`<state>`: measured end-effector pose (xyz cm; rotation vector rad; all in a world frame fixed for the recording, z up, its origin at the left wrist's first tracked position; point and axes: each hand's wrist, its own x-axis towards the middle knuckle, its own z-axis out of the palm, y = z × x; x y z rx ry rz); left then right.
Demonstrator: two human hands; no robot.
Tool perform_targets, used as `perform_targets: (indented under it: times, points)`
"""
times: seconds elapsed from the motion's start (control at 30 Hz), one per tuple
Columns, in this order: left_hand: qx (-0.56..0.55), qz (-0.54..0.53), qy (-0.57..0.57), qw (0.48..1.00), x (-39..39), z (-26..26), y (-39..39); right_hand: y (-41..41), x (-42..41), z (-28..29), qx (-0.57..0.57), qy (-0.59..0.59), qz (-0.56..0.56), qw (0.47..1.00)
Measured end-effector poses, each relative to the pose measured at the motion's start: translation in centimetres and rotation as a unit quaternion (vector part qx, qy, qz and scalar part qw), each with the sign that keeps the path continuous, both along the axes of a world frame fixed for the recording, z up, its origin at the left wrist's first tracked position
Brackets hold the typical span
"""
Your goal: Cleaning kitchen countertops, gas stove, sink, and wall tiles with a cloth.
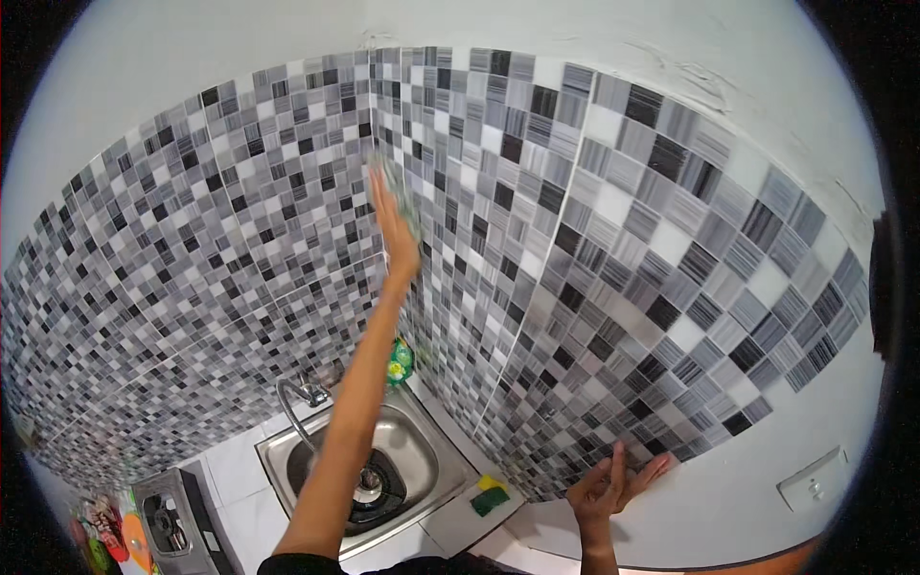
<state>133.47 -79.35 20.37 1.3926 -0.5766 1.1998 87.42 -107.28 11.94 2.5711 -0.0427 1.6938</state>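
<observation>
My left hand (392, 226) is stretched far up to the inner corner of the tiled wall (478, 237), palm turned to the right-hand wall. Between palm and wall shows a pale greenish thing, apparently a cloth (408, 205), blurred and mostly covered by the hand. Low on the right, my right hand (618, 481) holds nothing. Its fingers are spread beside the lower edge of the tiles; whether they touch the wall, I cannot tell. Below my left arm is a stainless steel sink (424, 438), partly hidden by the forearm.
A curved-neck faucet (293, 406) stands behind the sink. A green packet (400, 363) sits in the corner. On the sink's right ledge lies a yellow-and-green sponge (490, 496). A gas stove (172, 514) is at lower left, and a wall outlet (812, 480) at right.
</observation>
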Motion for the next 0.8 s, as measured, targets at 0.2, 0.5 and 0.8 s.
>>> perform_targets:
  times: [0.2, 0.5, 0.8]
  points:
    - [-0.132, -0.020, 0.374, 0.918, -14.0, -31.9, -8.4, 0.2, -0.1, 0.5, -0.012, -0.005, -0.007, 1.000]
    - [-0.387, -0.055, 0.430, 0.814, -13.4, -43.4, -9.7, -0.1, -0.7, -0.2, -0.036, 0.003, -0.046, 0.998]
    - [-0.245, -0.094, 0.480, 0.837, -26.5, -41.4, -17.0, -0.2, -0.7, -0.7, -0.019, -0.008, 0.001, 1.000]
